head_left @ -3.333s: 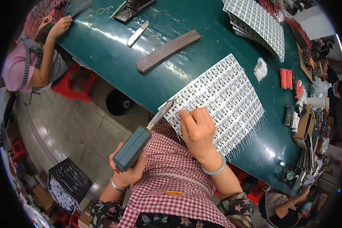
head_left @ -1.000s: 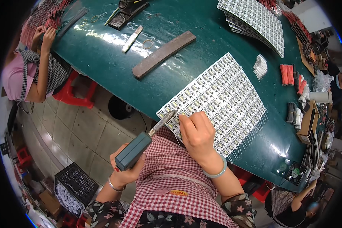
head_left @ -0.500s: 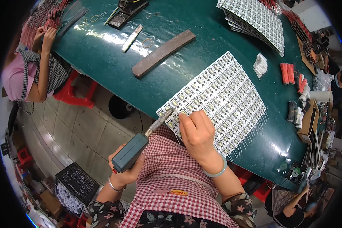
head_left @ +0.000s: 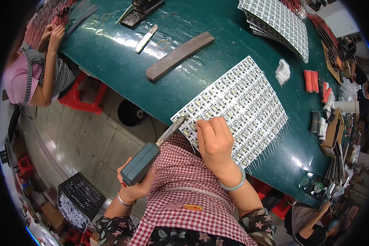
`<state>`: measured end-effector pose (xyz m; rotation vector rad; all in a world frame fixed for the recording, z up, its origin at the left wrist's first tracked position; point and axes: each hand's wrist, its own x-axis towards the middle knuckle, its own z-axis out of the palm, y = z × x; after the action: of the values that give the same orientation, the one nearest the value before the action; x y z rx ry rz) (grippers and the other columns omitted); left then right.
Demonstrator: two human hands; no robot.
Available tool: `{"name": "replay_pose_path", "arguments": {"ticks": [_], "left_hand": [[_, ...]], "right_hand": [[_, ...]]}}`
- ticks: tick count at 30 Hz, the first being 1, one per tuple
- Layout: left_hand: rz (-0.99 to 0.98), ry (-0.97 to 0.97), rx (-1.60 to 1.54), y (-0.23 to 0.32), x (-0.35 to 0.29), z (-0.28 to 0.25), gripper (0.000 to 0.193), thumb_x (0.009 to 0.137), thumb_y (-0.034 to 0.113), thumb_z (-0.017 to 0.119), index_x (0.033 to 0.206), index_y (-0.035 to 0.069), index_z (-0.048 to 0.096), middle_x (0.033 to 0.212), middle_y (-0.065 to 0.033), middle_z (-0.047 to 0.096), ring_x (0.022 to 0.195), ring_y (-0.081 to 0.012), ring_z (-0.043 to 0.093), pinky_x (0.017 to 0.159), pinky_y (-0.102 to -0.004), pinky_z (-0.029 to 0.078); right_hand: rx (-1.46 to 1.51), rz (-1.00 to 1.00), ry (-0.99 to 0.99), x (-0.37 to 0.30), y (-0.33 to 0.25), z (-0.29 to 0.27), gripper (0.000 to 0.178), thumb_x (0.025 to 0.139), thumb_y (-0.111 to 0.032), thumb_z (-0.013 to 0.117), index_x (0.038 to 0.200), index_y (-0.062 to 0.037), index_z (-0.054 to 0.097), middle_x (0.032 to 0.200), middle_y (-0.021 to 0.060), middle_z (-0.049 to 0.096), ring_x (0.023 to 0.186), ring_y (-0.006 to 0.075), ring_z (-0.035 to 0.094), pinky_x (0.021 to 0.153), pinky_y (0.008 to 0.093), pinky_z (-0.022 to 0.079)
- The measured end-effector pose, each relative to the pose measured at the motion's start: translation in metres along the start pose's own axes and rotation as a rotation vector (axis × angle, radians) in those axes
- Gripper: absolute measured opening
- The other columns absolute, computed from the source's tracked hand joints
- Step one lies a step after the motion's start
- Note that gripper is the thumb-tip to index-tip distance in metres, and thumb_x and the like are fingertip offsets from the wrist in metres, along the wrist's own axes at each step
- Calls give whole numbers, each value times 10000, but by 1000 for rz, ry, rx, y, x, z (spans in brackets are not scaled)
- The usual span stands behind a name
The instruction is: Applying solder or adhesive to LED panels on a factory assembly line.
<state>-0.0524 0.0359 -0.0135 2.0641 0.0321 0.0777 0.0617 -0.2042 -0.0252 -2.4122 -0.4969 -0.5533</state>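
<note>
At lower centre, the left hand (head_left: 132, 186) is wrapped around a soldering iron (head_left: 151, 153) by its grey handle, tip touching the white component panel (head_left: 238, 108) on the green table (head_left: 123, 57). The right hand (head_left: 214, 141) presses down flat. The thin panel looks fragile, best held by its edges.

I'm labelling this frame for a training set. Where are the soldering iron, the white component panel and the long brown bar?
soldering iron (head_left: 140, 165), head view, on its teal handle.
white component panel (head_left: 246, 102), head view, on its middle.
long brown bar (head_left: 179, 55), head view, at mid-length.

bright overhead light — glare on green table (head_left: 123, 45) | fisheye-bent, dark rim
</note>
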Motion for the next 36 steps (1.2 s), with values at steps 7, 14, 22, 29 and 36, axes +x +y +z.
{"name": "replay_pose_path", "arguments": {"ticks": [7,14,22,29,36], "left_hand": [[33,-1,3,5,0,0,246,771,4,796,1003,-51,736,871,-132,720,685,-217,701,632,-290,554],[92,-27,47,10,5,0,235,789,-8,783,1007,-61,714,891,-126,711,698,-196,693,635,-275,548],[162,-17,54,9,8,1,207,778,-16,786,970,-47,716,866,-119,696,670,-196,677,612,-279,537],[35,-26,45,-11,-16,-2,239,775,8,786,997,-60,728,866,-145,705,688,-228,695,625,-294,552],[-47,-23,22,-15,-21,-3,260,770,9,784,1014,-64,736,875,-160,717,701,-242,711,630,-301,560]], "right_hand": [[62,5,9,2,0,0,198,807,51,743,970,-21,657,824,93,547,754,272,570,643,384,468],[50,-1,-13,0,1,0,185,824,26,728,985,-23,653,828,90,536,765,272,562,673,389,460],[32,-15,-17,2,0,-1,217,774,62,785,945,-16,678,822,92,568,739,267,579,634,385,468],[25,-14,-16,4,-1,-2,202,782,49,782,937,-25,676,815,87,558,733,264,574,634,382,466],[14,-11,-27,3,-1,-3,199,782,43,781,936,-29,677,810,82,554,732,260,577,628,381,462]]}}
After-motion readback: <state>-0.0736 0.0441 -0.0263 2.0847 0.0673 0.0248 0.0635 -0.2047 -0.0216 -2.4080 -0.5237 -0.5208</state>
